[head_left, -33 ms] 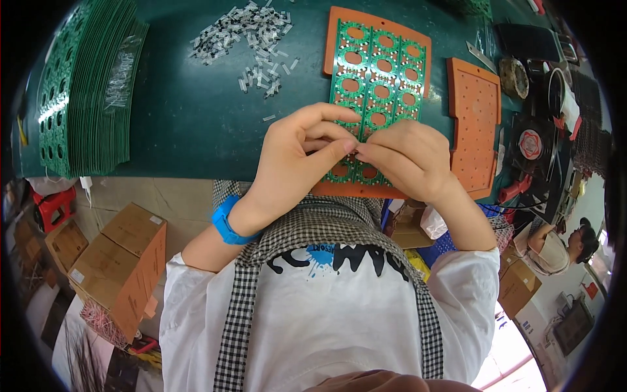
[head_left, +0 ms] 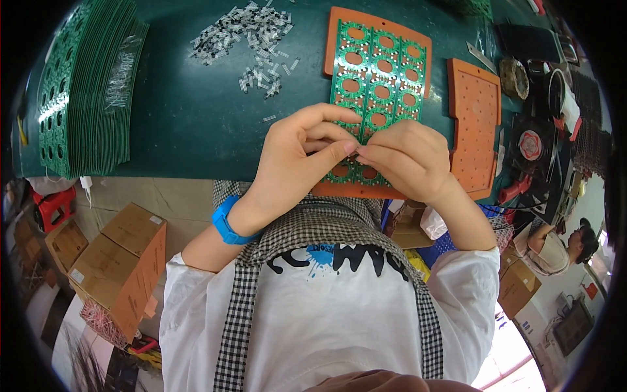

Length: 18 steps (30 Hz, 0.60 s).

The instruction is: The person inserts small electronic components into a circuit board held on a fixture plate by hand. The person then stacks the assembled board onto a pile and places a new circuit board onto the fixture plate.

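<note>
Close together over a green circuit board panel (head_left: 381, 85), my left hand (head_left: 302, 153) and my right hand (head_left: 411, 160) meet at the fingertips. The left thumb presses toward the bent fingers, while its index finger stretches across the board. My right thumb and fingers are pinched together, touching or nearly touching the left fingertips. Whatever lies between the fingers is too small to make out. The panel has rows of oval openings and rests on an orange fixture plate (head_left: 331, 42). Both hands hide part of its lower rows.
Left on the green table (head_left: 176, 117) stands a tall stack of circuit board panels (head_left: 91, 98). Small clear and black pieces (head_left: 241, 32) lie piled at the back. To the right is another orange plate (head_left: 473, 124), dotted with holes. Cardboard boxes (head_left: 114, 255) sit below on the left.
</note>
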Available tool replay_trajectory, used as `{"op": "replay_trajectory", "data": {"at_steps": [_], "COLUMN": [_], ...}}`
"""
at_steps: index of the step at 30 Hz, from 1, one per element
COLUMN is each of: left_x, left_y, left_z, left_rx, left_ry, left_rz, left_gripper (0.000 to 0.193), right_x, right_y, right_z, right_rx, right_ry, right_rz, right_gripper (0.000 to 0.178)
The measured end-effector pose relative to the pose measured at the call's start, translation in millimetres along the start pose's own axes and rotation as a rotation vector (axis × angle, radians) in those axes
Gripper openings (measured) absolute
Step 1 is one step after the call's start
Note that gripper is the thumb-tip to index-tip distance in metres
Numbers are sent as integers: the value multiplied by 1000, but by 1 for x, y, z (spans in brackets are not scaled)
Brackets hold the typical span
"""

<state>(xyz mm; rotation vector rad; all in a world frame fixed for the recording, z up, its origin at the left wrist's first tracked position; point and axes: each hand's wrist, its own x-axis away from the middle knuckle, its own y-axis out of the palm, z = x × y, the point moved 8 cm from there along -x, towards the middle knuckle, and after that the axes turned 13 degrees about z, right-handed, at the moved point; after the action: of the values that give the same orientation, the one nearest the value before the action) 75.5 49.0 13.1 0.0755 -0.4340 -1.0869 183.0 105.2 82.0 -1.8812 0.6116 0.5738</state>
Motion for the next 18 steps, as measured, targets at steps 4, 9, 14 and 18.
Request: {"op": "replay_trajectory", "data": {"at_steps": [4, 9, 14, 18], "left_x": [0, 3, 1, 0], "left_y": [-23, -59, -60, -53], "left_z": [19, 47, 40, 37], "left_rx": [-432, -1178, -1139, -1144], "left_ry": [152, 597, 513, 592], "left_rz": [149, 404, 325, 233], "left_gripper": [25, 27, 18, 14], "right_x": [-4, 0, -2, 0], "right_y": [-6, -3, 1, 2], "right_z": [47, 92, 93, 94], "right_rx": [-19, 38, 60, 84], "right_ry": [426, 509, 500, 477], "right_rz": [44, -95, -91, -54], "right_gripper": [8, 7, 8, 9]}}
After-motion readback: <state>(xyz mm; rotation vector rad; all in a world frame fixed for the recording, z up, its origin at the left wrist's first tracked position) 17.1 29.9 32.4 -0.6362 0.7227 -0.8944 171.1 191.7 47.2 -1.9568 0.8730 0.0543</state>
